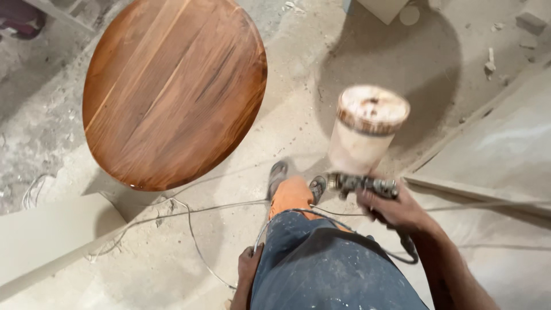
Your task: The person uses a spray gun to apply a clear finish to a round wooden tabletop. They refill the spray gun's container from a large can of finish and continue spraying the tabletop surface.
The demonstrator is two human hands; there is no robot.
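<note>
Presently, the right hand point(390, 208) grips a spray gun point(363, 143) clear of the glossy oval wooden tabletop point(172, 92); left hand point(249, 267) holds the thin hose point(195, 241); even passes advisable.

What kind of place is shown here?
Probably a woodworking or furniture-finishing workshop: the right hand holds a spray gun with a stained cup, a glossy oval wooden tabletop stands nearby, and the concrete floor is dusty.
</note>
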